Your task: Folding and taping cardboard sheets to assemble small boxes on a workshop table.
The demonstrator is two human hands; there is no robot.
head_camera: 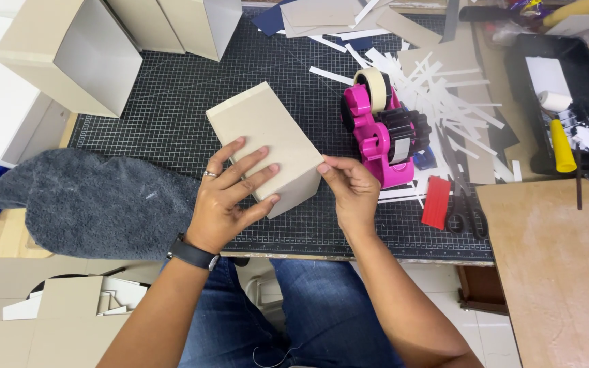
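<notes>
A plain beige cardboard box (pixel 264 129) lies tilted on the black gridded cutting mat (pixel 165 116). My left hand (pixel 230 194) rests flat on its top near the front corner, fingers spread, with a ring on one finger and a dark watch on the wrist. My right hand (pixel 349 194) pinches the box's near right corner with thumb and fingertips. A pink tape dispenser (pixel 380 136) with a roll of pale tape stands just right of the box, close to my right hand.
Larger beige boxes (pixel 76 54) stand at the back left. A grey fuzzy cloth (pixel 97 201) lies left. White paper strips (pixel 438 88), a red block (pixel 436 202), black scissors (pixel 459 217), and a black paint tray (pixel 567 102) with a yellow-handled roller sit right. A brown board (pixel 560 266) lies front right.
</notes>
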